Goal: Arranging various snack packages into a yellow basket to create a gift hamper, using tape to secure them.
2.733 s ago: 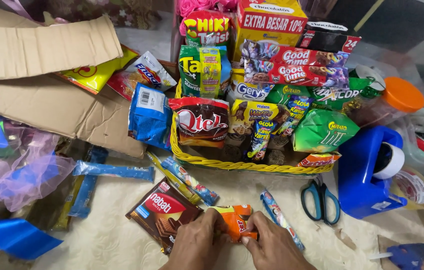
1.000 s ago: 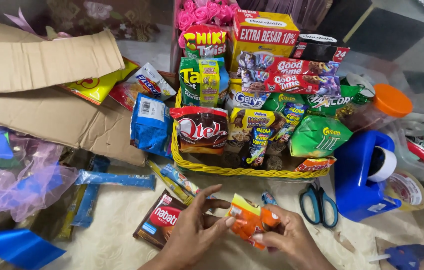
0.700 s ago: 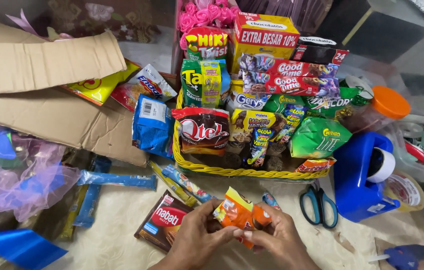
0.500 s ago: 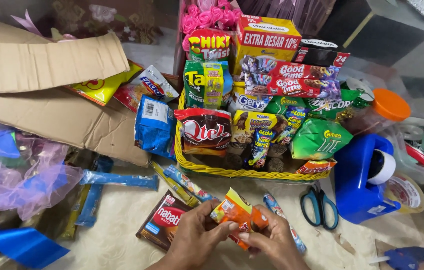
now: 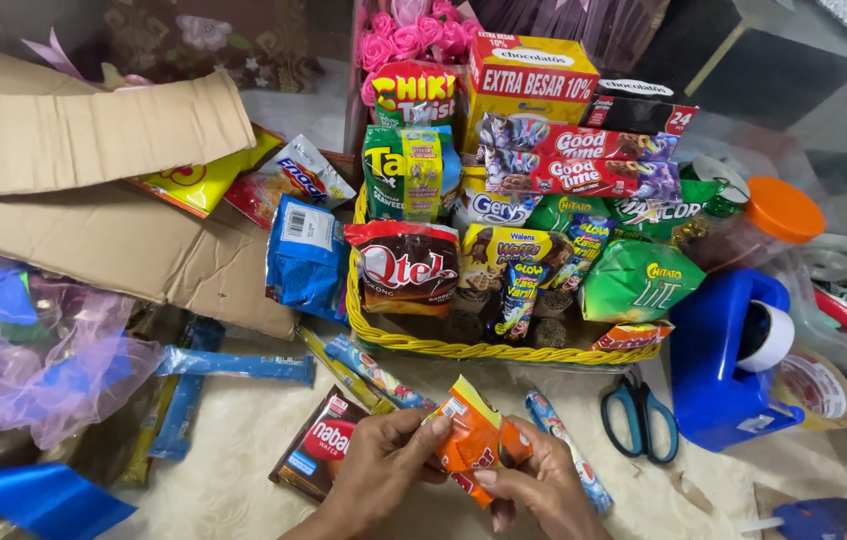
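A yellow wicker basket (image 5: 503, 349) stands on the cream rug (image 5: 243, 470), packed with snacks: a brown chip bag (image 5: 405, 268) upright at its front left, a green chip bag (image 5: 637, 282) at the front right, small wafer packs between them, and red biscuit boxes (image 5: 531, 75) stacked along the back. A blue snack bag (image 5: 305, 255) leans outside the basket's left wall.

Near the rug's front edge, both hands grip a small orange snack packet (image 5: 471, 440). The left hand (image 5: 381, 478) pinches its left side between thumb and fingers; the right hand (image 5: 543, 490) clamps its lower right end. Compared with half a second ago, the packet sits slightly lower and the hands are closer together around it.

The packet's long axis runs diagonally, its yellow-trimmed end pointing up and left toward the basket, the other end down and right. A brown wafer pack (image 5: 321, 455) lies just left of the left hand; blue-handled scissors (image 5: 639, 425) lie to the right.
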